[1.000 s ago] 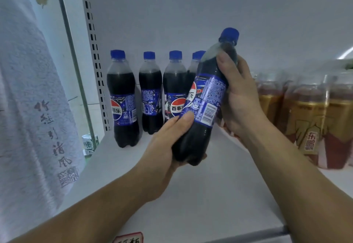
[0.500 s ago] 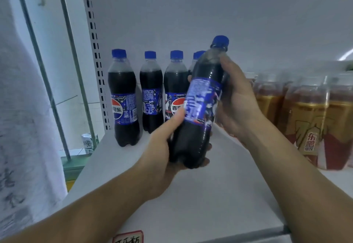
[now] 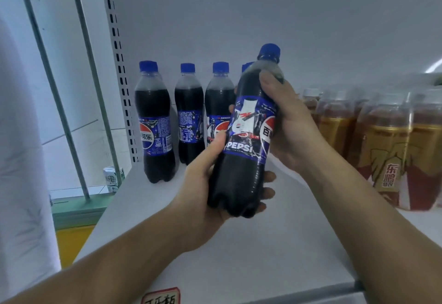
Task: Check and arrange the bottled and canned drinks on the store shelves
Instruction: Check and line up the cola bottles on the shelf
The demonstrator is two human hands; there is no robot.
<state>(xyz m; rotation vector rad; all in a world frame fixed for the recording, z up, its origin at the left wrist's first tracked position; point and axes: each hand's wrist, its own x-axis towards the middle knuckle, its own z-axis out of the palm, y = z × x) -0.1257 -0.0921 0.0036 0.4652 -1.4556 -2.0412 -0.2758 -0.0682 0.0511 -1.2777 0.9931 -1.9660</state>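
I hold a dark Pepsi bottle (image 3: 244, 150) with a blue cap nearly upright above the white shelf (image 3: 275, 251). My left hand (image 3: 203, 198) grips its lower body, thumb on the label's edge and fingers curled under the base. My right hand (image 3: 287, 122) grips the upper body, thumb pressed just below the neck. The label's Pepsi logo side faces me. Several more Pepsi bottles (image 3: 154, 124) stand in a row at the shelf's back left, one partly hidden behind the held bottle.
Several gold-and-red drink bottles (image 3: 387, 150) crowd the shelf's right side. A perforated shelf upright (image 3: 119, 69) and metal window bars (image 3: 79, 83) rise at left. A person's white sleeve (image 3: 21, 160) fills the left edge. A red-bordered price tag (image 3: 160, 297) sits on the front lip.
The held bottle has been turned about its axis, from the barcode side to the Pepsi logo side. It now stands more upright and a little lower.
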